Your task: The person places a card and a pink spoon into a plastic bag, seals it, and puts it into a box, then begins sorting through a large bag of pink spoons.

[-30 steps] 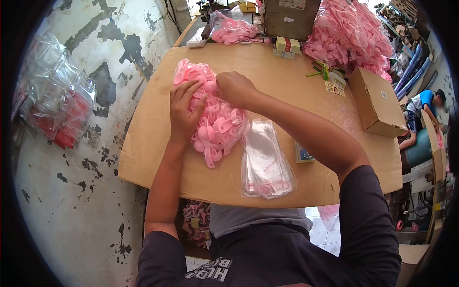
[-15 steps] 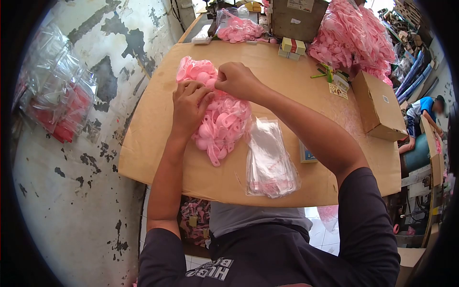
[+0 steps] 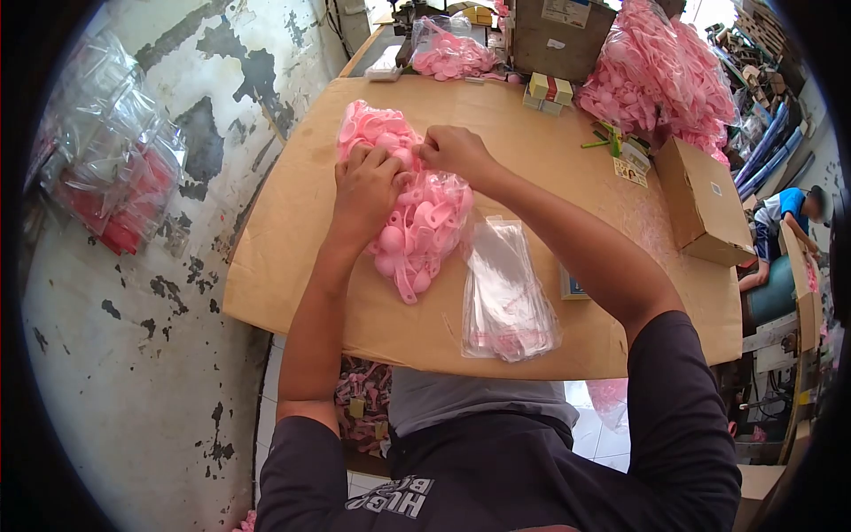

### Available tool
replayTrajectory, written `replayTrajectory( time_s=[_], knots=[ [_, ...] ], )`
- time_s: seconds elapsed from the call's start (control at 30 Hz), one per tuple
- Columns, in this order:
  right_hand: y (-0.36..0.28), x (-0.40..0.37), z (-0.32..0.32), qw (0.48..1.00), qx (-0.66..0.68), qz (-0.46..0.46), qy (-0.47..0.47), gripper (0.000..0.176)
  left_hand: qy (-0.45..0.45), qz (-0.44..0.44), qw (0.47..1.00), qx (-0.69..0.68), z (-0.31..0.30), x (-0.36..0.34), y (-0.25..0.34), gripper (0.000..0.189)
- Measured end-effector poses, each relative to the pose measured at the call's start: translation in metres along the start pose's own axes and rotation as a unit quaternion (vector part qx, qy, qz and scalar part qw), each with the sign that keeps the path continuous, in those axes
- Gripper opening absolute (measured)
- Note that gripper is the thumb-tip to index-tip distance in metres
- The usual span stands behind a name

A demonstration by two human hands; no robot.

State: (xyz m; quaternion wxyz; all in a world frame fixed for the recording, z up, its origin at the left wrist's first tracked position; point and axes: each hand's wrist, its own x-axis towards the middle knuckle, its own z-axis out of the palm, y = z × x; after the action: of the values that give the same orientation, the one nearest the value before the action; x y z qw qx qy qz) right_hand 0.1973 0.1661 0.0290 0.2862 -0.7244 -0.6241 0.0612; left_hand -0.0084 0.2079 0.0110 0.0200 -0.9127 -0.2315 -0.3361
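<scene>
A clear plastic bag of pink scoops (image 3: 423,220) lies on the brown table, its contents bulging both beyond and in front of my hands. My left hand (image 3: 368,191) rests across the bag's middle, fingers curled round the plastic. Close beside it, my right hand (image 3: 456,152) is closed in a pinch at the bag's right side; the exact fold of plastic between its fingertips is hidden. To the right of the bag, a stack of flat clear plastic bags (image 3: 507,293) lies near the table's front edge.
A cardboard box (image 3: 700,199) stands at the table's right edge, with a large bag of pink pieces (image 3: 651,75) behind it. Small yellow boxes (image 3: 548,91) and a green tool (image 3: 607,137) lie farther back. A peeling wall (image 3: 142,355) borders the left. Another person (image 3: 784,217) sits far right.
Both hands remain on the bag of scoops, with only slight finger and wrist movement. The whole view has shifted a little.
</scene>
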Motion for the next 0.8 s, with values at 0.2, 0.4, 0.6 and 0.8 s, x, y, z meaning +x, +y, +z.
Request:
replayTrajectory(
  time_s=[0.2,0.4,0.6,0.8],
  knots=[
    [-0.029,-0.031,-0.025,0.996,0.057,-0.039,-0.065,0.045,0.082,0.021,0.99,-0.115,-0.001,-0.006,-0.004,0.019],
    [-0.047,-0.055,-0.007,0.96,0.127,-0.176,0.176,0.036,0.176,-0.004,0.969,-0.175,0.008,-0.01,-0.008,0.019],
    [-0.04,-0.057,0.004,0.946,0.19,-0.263,0.008,0.032,0.179,-0.117,0.932,-0.293,0.003,-0.017,-0.001,0.02],
    [-0.037,-0.056,0.003,0.931,0.206,-0.299,-0.035,0.034,0.233,-0.118,0.917,-0.302,0.002,-0.014,0.001,0.021]
  ],
)
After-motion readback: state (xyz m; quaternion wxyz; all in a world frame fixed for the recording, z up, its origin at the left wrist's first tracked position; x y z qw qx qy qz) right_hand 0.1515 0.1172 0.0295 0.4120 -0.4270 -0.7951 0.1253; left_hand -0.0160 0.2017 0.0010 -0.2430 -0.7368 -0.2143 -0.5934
